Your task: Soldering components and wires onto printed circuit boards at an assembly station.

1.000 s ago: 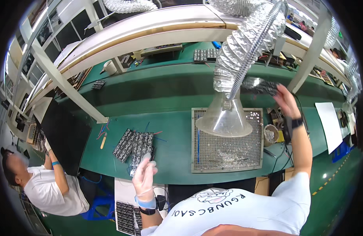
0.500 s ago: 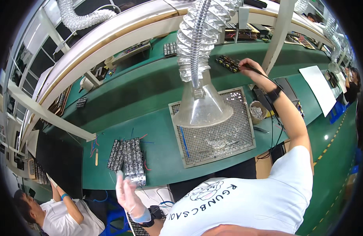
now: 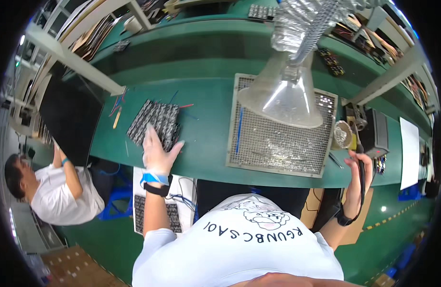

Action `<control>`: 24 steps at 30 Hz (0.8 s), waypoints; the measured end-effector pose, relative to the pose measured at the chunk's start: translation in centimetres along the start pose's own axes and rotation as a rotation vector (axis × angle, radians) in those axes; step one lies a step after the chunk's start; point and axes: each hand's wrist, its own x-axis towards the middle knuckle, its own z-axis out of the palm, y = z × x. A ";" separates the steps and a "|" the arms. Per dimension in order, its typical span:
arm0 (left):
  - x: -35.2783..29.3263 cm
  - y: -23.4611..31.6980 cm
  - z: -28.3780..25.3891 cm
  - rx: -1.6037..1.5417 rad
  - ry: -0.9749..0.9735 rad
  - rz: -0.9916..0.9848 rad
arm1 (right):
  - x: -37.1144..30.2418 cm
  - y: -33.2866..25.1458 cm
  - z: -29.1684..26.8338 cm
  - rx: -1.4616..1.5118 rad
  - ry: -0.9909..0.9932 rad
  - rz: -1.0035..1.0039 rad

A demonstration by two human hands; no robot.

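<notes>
My left hand [image 3: 157,155], in a thin pale glove with a blue band at the wrist, reaches onto the near edge of the dark circuit board panels [image 3: 156,117]. Its fingers and thumb are spread, with the fingertips over the boards; whether they press on them I cannot tell. Thin red and blue wires [image 3: 186,105] stick out beside the panels. My right hand [image 3: 360,174] is closed around a black soldering iron [image 3: 358,143], its cable trailing down past the wrist. The iron points away from me, toward the metal iron holder [image 3: 356,115] beside a round container [image 3: 342,134].
A clear fume hood [image 3: 285,95] hangs over a metal mesh tray [image 3: 277,160] in the middle. Tweezers [image 3: 336,161] lie right of the tray. A dark box [image 3: 377,131] stands at the right. A wooden stick [image 3: 117,118] lies left of the panels. Another person [image 3: 67,186] sits at the left.
My right hand has come back from the far board with the soldering iron, down to the right near edge. My left hand has moved up onto the panels. The view has shifted.
</notes>
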 end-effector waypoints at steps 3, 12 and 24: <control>0.6 -0.3 -0.5 0.059 -0.021 -0.031 | -0.8 1.9 -0.1 0.061 0.023 0.031; 3.0 -1.9 -0.3 0.068 -0.021 -0.078 | -1.9 4.3 0.8 0.217 -0.060 0.002; -4.0 7.3 -7.1 -0.706 -0.220 0.180 | -4.8 4.0 3.2 0.223 -0.182 -0.003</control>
